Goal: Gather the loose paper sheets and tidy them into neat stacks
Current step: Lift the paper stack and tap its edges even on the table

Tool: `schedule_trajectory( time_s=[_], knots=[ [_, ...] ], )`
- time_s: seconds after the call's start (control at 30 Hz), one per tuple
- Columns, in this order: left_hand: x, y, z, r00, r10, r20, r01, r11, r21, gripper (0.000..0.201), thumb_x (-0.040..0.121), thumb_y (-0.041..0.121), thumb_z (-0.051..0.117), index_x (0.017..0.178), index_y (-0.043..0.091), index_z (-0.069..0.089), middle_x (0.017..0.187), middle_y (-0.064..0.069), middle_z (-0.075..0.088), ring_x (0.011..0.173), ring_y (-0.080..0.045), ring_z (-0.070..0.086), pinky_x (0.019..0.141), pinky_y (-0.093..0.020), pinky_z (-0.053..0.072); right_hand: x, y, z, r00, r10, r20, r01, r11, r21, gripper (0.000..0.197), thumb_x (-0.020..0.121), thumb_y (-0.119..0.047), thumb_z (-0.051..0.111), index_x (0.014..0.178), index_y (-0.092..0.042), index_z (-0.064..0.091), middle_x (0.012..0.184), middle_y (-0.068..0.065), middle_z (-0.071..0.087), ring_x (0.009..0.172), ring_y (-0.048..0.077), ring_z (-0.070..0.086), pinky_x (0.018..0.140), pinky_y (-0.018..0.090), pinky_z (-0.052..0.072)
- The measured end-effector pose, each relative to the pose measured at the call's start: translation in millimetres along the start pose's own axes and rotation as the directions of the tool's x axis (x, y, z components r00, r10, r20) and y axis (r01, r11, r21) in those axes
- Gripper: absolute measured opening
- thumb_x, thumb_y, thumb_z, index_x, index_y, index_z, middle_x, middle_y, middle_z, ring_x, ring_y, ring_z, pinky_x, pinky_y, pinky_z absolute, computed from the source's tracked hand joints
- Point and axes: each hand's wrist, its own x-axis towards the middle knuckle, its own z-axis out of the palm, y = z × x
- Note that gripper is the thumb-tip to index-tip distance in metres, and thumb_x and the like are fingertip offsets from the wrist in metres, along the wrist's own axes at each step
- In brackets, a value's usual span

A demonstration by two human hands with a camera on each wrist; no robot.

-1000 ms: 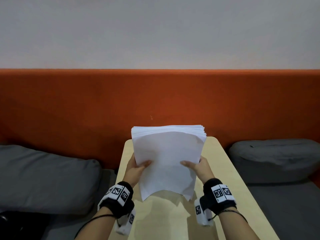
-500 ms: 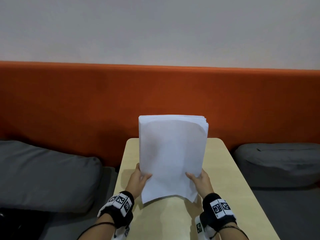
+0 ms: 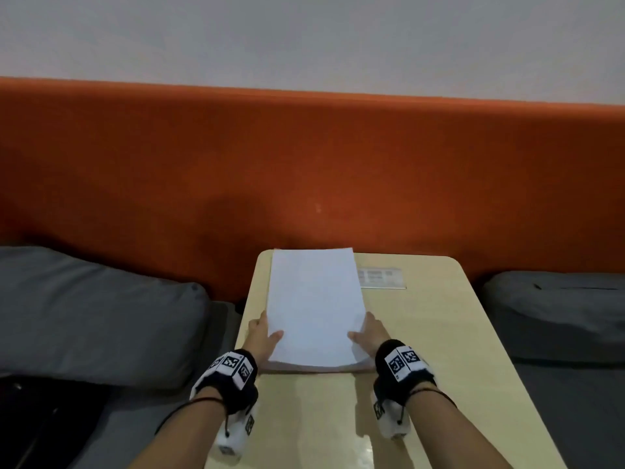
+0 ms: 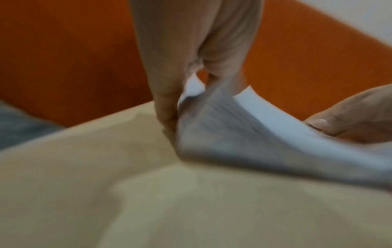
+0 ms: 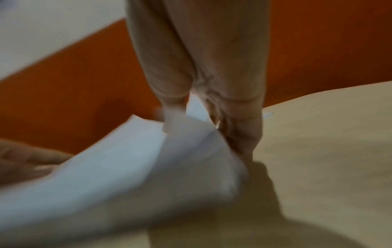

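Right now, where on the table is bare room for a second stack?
The beige tabletop is bare right of the white paper stack, below the small label plate, and nearer than both hands. The left strip beside the left hand is narrow.

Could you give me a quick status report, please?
Left hand and right hand grip the white paper stack. Stack nearly flat on beige table. Nothing in the way.

head looks down, wrists close, perhaps blurred

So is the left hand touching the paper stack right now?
Touching. The head view shows the left hand with its thumb on top of the paper stack; the left wrist view shows fingers pinching its edge.
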Motion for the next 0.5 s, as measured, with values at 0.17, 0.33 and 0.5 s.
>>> schedule_trajectory(
  time_s=[0.17, 0.33, 0.5],
  knots=[
    [4, -5, 1, 0.998, -0.021, 0.051, 0.02, 1.0, 0.008, 0.065, 0.096, 0.016, 0.048, 0.148, 0.007, 0.01, 0.151, -0.017, 0.019, 0.138, -0.029, 0.027, 0.112, -0.033, 0.023, 1, -1, 3, 0.999, 0.024, 0.021, -0.022, 0.995, -0.095, 0.062, 0.089, -0.021, 0.061, 0.139, -0.001, 0.028, 0.141, 0.018, 0.036, 0.127, 0.032, 0.043, 0.103, 0.035, 0.039],
    [5, -7, -4, 1.0, 0.023, 0.006, -0.023, 1.0, 0.014, 0.066, 0.092, 0.017, 0.055, 0.147, 0.006, 0.02, 0.151, -0.011, 0.026, 0.138, -0.025, 0.029, 0.115, -0.035, 0.025, -5, 4, 2, 0.999, 0.054, -0.003, -0.054, 0.995, -0.083, 0.066, 0.086, -0.025, 0.063, 0.137, -0.001, 0.029, 0.138, 0.019, 0.038, 0.125, 0.034, 0.044, 0.103, 0.041, 0.041],
    [0, -2, -3, 0.996, 0.053, 0.07, -0.052, 0.999, -0.014, 0.067, 0.094, 0.011, 0.051, 0.148, 0.009, 0.012, 0.153, -0.003, 0.024, 0.141, -0.02, 0.024, 0.115, -0.032, 0.019, -21, 5, 14, 0.998, 0.054, 0.031, -0.051, 0.994, -0.101, 0.077, 0.092, -0.024, 0.055, 0.147, -0.001, 0.006, 0.151, 0.016, 0.022, 0.138, 0.033, 0.025, 0.113, 0.037, 0.027]
  ],
)
